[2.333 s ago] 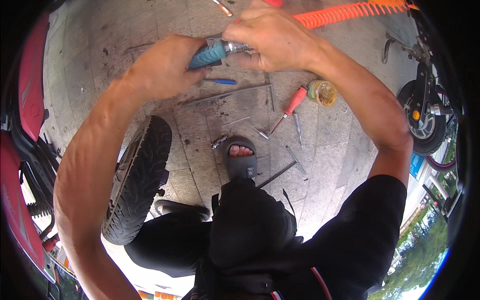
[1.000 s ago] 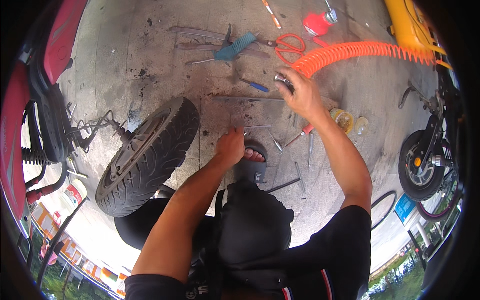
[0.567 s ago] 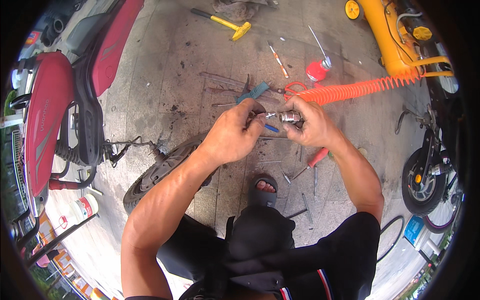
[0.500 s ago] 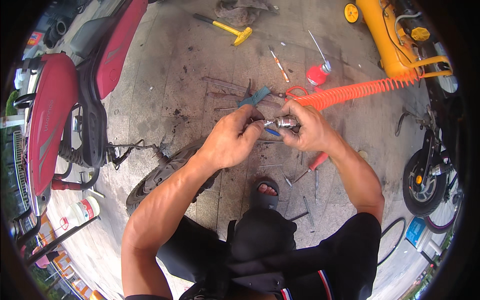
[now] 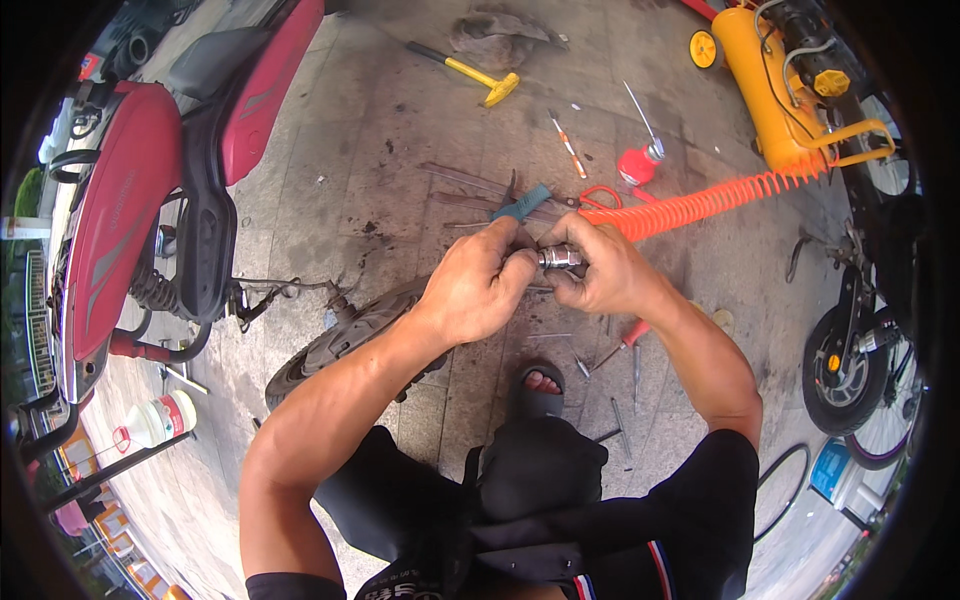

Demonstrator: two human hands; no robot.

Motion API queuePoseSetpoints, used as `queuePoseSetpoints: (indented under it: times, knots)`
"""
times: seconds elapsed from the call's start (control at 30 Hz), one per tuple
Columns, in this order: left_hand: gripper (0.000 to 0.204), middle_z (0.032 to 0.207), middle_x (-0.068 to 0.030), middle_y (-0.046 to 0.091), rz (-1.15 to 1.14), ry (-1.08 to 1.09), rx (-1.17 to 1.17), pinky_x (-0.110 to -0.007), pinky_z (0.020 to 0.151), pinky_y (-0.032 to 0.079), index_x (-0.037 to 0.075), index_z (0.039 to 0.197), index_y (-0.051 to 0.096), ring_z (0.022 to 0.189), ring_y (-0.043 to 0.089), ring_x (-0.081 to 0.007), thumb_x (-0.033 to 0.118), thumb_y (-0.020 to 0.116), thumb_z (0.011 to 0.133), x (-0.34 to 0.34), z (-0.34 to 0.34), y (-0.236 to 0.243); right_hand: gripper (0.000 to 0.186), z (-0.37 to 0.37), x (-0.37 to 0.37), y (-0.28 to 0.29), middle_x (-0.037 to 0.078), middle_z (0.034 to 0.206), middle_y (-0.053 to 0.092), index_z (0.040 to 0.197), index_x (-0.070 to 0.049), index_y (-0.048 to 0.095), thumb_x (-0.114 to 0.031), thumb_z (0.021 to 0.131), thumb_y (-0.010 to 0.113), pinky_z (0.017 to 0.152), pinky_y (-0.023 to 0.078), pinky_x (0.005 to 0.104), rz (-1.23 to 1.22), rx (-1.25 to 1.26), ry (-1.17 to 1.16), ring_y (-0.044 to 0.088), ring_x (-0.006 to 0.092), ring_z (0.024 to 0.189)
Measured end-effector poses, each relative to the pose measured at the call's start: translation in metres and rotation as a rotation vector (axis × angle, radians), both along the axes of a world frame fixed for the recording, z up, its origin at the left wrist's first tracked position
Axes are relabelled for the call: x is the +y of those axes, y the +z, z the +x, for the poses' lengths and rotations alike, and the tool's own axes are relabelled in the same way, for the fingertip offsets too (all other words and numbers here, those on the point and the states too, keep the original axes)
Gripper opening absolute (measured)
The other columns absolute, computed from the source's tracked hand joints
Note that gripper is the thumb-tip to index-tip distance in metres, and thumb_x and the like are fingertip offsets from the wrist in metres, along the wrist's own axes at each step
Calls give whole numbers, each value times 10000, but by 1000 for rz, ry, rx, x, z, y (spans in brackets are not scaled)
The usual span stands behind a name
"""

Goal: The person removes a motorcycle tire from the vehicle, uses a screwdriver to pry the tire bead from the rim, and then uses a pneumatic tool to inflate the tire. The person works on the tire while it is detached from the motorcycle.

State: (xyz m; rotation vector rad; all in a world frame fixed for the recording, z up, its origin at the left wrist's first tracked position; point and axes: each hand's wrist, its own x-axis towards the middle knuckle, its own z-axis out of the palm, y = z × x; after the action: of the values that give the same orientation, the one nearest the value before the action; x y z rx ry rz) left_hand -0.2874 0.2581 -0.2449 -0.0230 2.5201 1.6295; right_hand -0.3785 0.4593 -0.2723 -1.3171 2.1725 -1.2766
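My left hand (image 5: 490, 280) and my right hand (image 5: 603, 268) are closed close together over the ground. The right one grips a shiny metal hose coupler (image 5: 562, 257) at the end of an orange coiled air hose (image 5: 700, 205). At the coupler's left end, the left thumb and fingers pinch a small metal fitting, mostly hidden by the fingers. The two pieces meet in line. A teal part with a dark lever (image 5: 522, 203) shows just beyond the left fingers; whether it belongs to the held fitting I cannot tell.
Long flat metal bars (image 5: 465, 180), red-handled scissors (image 5: 600, 196), a red oil can (image 5: 637, 166), a yellow hammer (image 5: 495, 88) and a red-handled screwdriver (image 5: 632, 335) lie around. A tyre (image 5: 335, 345) rests below my left forearm. A red scooter (image 5: 130, 200) stands left, a yellow compressor (image 5: 765, 100) far right.
The gap between fitting and coupler has closed as my hands came together. The teal part has turned and shows a flatter face. The whole view has shifted slightly.
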Motion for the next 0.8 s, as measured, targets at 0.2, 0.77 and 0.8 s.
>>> queuePoseSetpoints:
  times: [0.2,0.77,0.8]
  knots:
    - [225,844,-261,671,72,224,89,-510,766,506,-12,1071,526,851,660,-475,196,494,994,1,7,-4,421,4,-16,12,173,838,698,1031,-12,555,-124,708,801,665,542,436,16,165,-4,705,369,785]
    - [241,867,-317,661,-137,446,172,-533,745,511,-37,1060,482,843,660,-493,202,458,1034,-38,20,17,208,20,-112,44,210,711,676,913,-11,581,-153,806,688,590,537,505,255,482,-3,687,411,679]
    - [261,896,-303,667,-97,405,186,-513,764,515,-39,1076,485,864,670,-470,219,462,1043,-51,24,20,242,19,-113,47,221,733,674,943,-6,560,-162,816,694,612,532,514,215,418,46,680,427,704]
